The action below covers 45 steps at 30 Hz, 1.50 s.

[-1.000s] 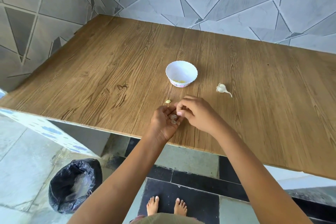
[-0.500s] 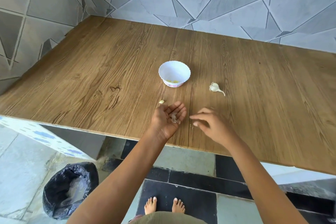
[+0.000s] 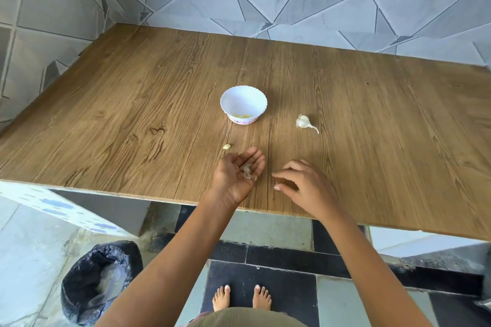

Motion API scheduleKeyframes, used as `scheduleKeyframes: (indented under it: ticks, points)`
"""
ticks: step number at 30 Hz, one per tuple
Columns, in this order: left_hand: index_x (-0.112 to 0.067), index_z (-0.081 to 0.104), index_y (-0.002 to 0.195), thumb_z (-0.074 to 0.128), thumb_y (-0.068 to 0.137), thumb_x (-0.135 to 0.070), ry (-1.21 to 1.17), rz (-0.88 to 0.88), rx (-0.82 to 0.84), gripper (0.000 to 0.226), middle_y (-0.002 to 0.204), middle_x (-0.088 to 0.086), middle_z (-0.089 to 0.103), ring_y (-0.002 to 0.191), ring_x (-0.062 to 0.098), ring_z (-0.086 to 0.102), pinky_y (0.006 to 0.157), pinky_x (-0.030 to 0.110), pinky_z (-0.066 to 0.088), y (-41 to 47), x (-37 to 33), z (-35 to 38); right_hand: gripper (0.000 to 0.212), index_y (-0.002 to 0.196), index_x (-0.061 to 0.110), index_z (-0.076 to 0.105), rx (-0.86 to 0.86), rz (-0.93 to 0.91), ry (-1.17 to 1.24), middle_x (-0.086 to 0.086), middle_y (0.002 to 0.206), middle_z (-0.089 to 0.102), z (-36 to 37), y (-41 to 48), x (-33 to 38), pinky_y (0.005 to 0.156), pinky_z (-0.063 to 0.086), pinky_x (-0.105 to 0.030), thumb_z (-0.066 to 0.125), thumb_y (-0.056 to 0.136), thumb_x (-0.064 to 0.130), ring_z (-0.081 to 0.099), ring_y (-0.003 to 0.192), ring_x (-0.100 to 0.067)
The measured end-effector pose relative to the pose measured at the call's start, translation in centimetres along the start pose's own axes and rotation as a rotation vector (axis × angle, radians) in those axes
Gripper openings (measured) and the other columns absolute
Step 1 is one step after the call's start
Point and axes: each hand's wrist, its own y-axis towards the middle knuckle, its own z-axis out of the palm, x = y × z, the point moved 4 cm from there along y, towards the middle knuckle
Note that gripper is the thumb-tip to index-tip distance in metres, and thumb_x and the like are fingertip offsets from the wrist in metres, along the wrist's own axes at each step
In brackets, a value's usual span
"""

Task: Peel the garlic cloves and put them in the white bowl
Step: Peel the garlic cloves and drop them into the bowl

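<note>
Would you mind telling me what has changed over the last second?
The right hand pulled away from the left hand to the right. The left hand opened palm up, garlic skins lying in it. The bowl, garlic bulb and loose clove stayed put.

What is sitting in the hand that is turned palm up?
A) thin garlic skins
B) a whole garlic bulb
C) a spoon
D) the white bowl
A: pale, papery garlic skins lie in the upturned palm of the left hand, whose fingers are relaxed around them.
</note>
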Motion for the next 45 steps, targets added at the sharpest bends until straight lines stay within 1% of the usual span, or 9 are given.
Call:
scheduleKeyframes:
  ticks: [7,11,15,21,29,31,34,39,45]
  points:
    - [0.007,0.060,0.091,0.027,0.101,-0.021,0.002,0.012,-0.019,0.044,0.096,0.020,0.062,0.092,0.029,0.060,0.090,0.038,0.047,-0.2,-0.3,-0.3,0.005,0.079,0.014,0.069,0.000,0.245,0.120,0.008,0.080,0.057,0.9,0.8,-0.3,0.074,0.045,-0.032,0.070,0.082,0.019,0.055,0.087,-0.016]
    - [0.007,0.060,0.092,0.026,0.101,-0.021,-0.004,0.017,-0.035,0.045,0.097,0.021,0.062,0.092,0.029,0.060,0.091,0.038,0.047,-0.3,-0.3,-0.5,0.011,0.098,0.014,0.063,0.090,0.138,-0.165,0.003,0.100,0.057,1.6,0.9,0.6,0.084,0.038,-0.028,0.054,0.092,0.017,0.047,0.102,-0.016]
    - [0.006,0.061,0.092,0.026,0.100,-0.020,0.013,0.011,-0.052,0.044,0.097,0.020,0.062,0.092,0.029,0.060,0.093,0.036,0.046,-0.4,0.1,-0.8,0.010,0.086,0.018,0.051,0.058,0.125,0.007,0.000,0.094,0.055,0.5,1.5,0.6,0.074,0.030,-0.028,0.047,0.091,0.010,0.047,0.094,-0.022]
    - [0.000,0.057,0.081,0.028,0.101,-0.020,0.008,-0.011,-0.047,0.040,0.072,0.014,0.063,0.071,0.021,0.057,0.065,0.030,0.050,-0.4,0.7,0.4,0.009,0.074,0.019,0.062,-0.164,-0.072,-0.045,0.004,0.105,0.059,-1.3,4.6,3.7,0.080,0.031,-0.035,0.066,0.078,0.012,0.038,0.098,-0.016]
    - [0.006,0.060,0.087,0.025,0.101,-0.019,0.030,-0.001,-0.006,0.045,0.067,0.016,0.063,0.044,0.016,0.057,0.038,0.016,0.043,-0.8,-0.7,0.6,0.018,0.061,0.023,0.062,-0.319,0.014,0.009,0.012,0.097,0.066,-1.0,4.3,5.4,0.073,0.045,-0.036,0.079,0.062,0.019,0.054,0.091,-0.018]
    - [0.006,0.059,0.088,0.023,0.102,-0.020,0.040,0.010,0.001,0.046,0.059,0.015,0.064,0.042,0.017,0.058,0.044,0.020,0.046,-0.8,-0.9,0.2,0.016,0.066,0.022,0.064,-0.345,0.034,0.072,0.011,0.096,0.066,-1.1,4.1,5.7,0.074,0.044,-0.032,0.080,0.065,0.019,0.056,0.089,-0.017]
    - [0.004,0.061,0.085,0.026,0.101,-0.021,0.023,0.046,-0.015,0.046,0.068,0.018,0.067,0.073,0.025,0.062,0.068,0.030,0.048,-1.0,-1.3,-0.4,0.009,0.086,0.019,0.071,-0.353,0.000,0.191,0.010,0.097,0.067,-1.2,3.8,5.3,0.078,0.049,-0.033,0.069,0.076,0.018,0.061,0.091,-0.016]
    - [0.006,0.062,0.090,0.030,0.099,-0.018,-0.053,0.111,-0.026,0.041,0.092,0.020,0.065,0.089,0.028,0.061,0.076,0.034,0.050,-2.3,-1.5,-0.9,0.027,0.111,0.014,0.067,-0.330,0.055,0.436,0.006,0.105,0.069,-0.7,3.2,4.2,0.089,0.048,-0.022,0.068,0.084,0.011,0.064,0.099,-0.009]
    - [0.008,0.061,0.090,0.026,0.100,-0.018,-0.201,0.221,-0.079,0.045,0.095,0.021,0.063,0.090,0.029,0.060,0.083,0.035,0.048,-5.1,-1.8,-2.6,0.028,0.114,0.015,0.065,-0.198,0.089,0.687,0.003,0.108,0.069,0.6,2.5,4.7,0.087,0.040,-0.006,0.066,0.086,0.008,0.062,0.101,-0.007]
